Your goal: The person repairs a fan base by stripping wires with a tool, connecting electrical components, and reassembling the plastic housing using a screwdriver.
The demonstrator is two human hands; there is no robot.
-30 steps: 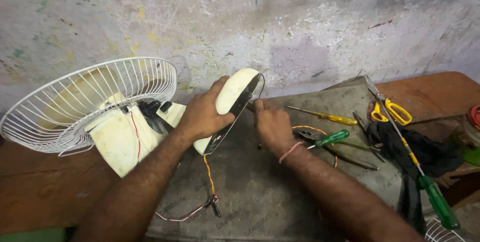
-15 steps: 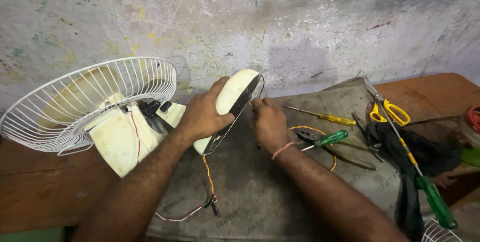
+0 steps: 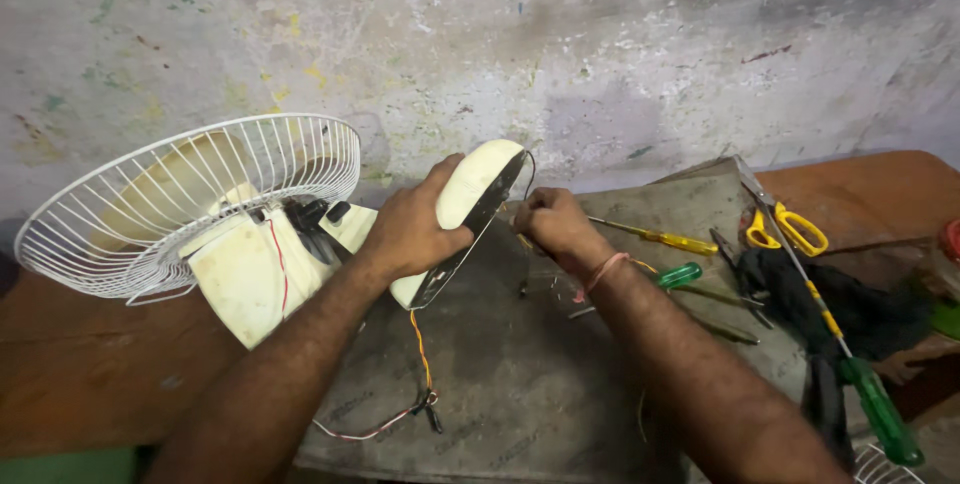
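A cream table fan lies on its side on the bench, its white wire guard (image 3: 190,194) at the left and its cream base (image 3: 475,189) tipped up on edge. My left hand (image 3: 410,229) grips that base from the left. My right hand (image 3: 550,224) is closed against the base's dark underside, its fingers pinched on something small that I cannot make out. Red, orange and white wires (image 3: 415,384) hang from the base down to the grey mat (image 3: 520,384).
Tools lie to the right on the mat: a yellow-handled screwdriver (image 3: 665,239), a green-handled screwdriver (image 3: 685,276), yellow-handled scissors (image 3: 785,229), a long green-handled screwdriver (image 3: 870,399) and a dark cloth (image 3: 840,299). A stained wall stands behind the wooden bench (image 3: 80,364).
My right hand has moved slightly up and left, closer against the underside of the base. The left hand and the fan have stayed put.
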